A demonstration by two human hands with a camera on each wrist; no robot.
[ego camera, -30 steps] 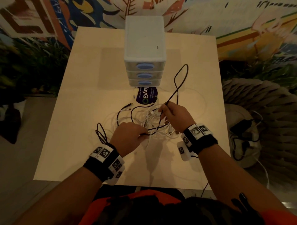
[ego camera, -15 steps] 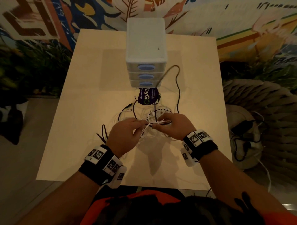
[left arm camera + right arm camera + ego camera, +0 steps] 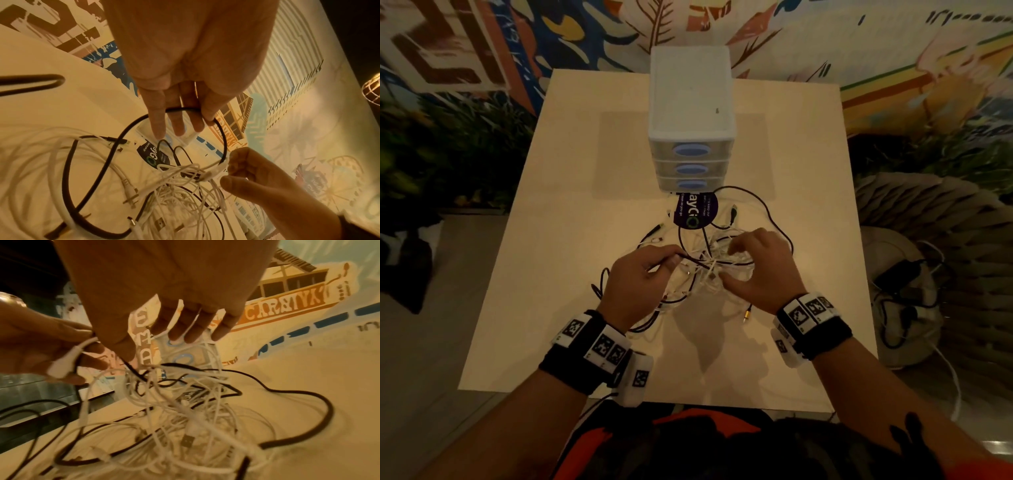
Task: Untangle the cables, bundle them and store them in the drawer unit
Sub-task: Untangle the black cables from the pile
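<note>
A knot of white and black cables (image 3: 710, 274) lies mid-table in front of the white three-drawer unit (image 3: 691, 137), whose drawers are closed. My left hand (image 3: 674, 260) pinches a black cable (image 3: 185, 109) that runs across its fingers (image 3: 174, 116). A white plug (image 3: 63, 363) also lies against the fingers of that hand. My right hand (image 3: 729, 265) curls over the knot, thumb and forefinger pinching a white connector (image 3: 216, 170). The tangle (image 3: 185, 418) hangs slightly lifted between both hands.
A round purple sticker (image 3: 695, 210) sits just in front of the drawer unit. A black loop (image 3: 767, 212) trails to the right, and a gold jack plug (image 3: 748, 313) lies near my right wrist. A woven pouf (image 3: 928, 222) and floor chargers (image 3: 900, 277) are right of the table (image 3: 571, 171).
The tall black loop beside the drawers has dropped flat onto the table. Both hands have closed in on the knot, the left now holding black cable.
</note>
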